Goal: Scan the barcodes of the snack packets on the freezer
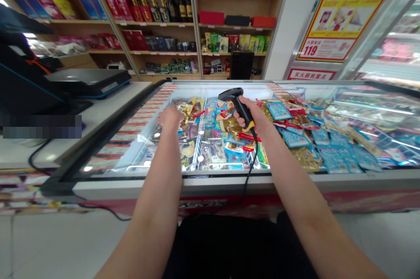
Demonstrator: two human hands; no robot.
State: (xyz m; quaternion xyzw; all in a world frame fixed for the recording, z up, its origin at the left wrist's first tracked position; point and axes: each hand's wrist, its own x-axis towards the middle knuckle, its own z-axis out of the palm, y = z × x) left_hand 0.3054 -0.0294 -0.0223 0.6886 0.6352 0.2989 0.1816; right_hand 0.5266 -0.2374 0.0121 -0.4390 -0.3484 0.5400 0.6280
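My right hand wraps firmly round the corded barcode scanner, held steady above snack packets in the chest freezer; my left hand bunches there, its fingers hidden.

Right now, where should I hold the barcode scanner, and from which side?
Grip the slim handle of the black corded barcode scanner from below, as your right hand does: it slants down from the head to the cord, so fingers wrap it and the head stays free.
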